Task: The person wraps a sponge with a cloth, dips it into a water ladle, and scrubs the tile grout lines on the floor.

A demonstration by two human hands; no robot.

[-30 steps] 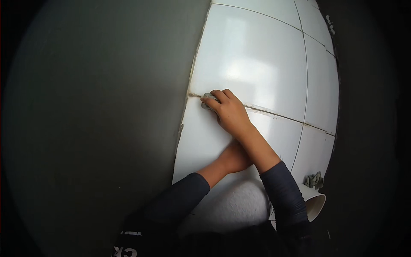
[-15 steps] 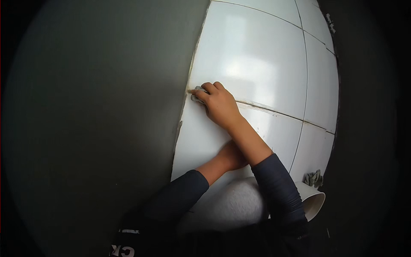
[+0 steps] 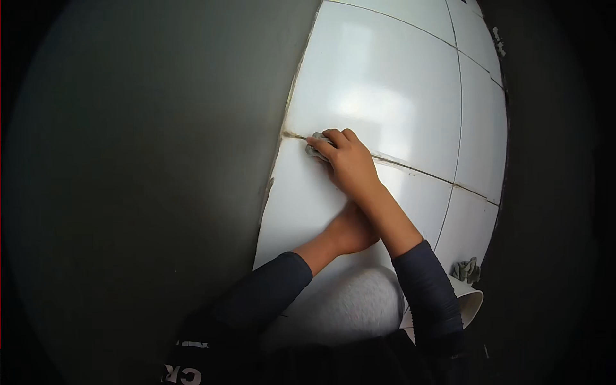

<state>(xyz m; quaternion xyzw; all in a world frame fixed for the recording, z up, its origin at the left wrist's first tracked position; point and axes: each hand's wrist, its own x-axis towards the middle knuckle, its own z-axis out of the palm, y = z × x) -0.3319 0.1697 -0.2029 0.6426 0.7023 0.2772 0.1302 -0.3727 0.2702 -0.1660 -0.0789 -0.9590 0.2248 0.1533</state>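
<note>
My right hand (image 3: 350, 160) is closed on a crumpled grey cloth (image 3: 314, 152), pressing it on the dark joint between two glossy white tiles (image 3: 398, 96). The cloth sits a little in from the tiles' left edge. Below, my left hand (image 3: 351, 232) passes under my right forearm, close to the lower tile. Its fingers are hidden behind that forearm, so what it touches does not show. Brownish residue (image 3: 290, 134) lies along the joint, left of the cloth.
A dark grey surface (image 3: 160, 141) borders the tiles on the left. At the lower right lies a white, bucket-like container (image 3: 473, 307), partly behind my right sleeve, with another crumpled grey cloth (image 3: 467, 270) beside it. My grey-clad knee (image 3: 353, 301) is close below my hands.
My right hand has slid the cloth rightward along the joint, away from the left edge, baring the joint's left end. My left hand stays nearly in place.
</note>
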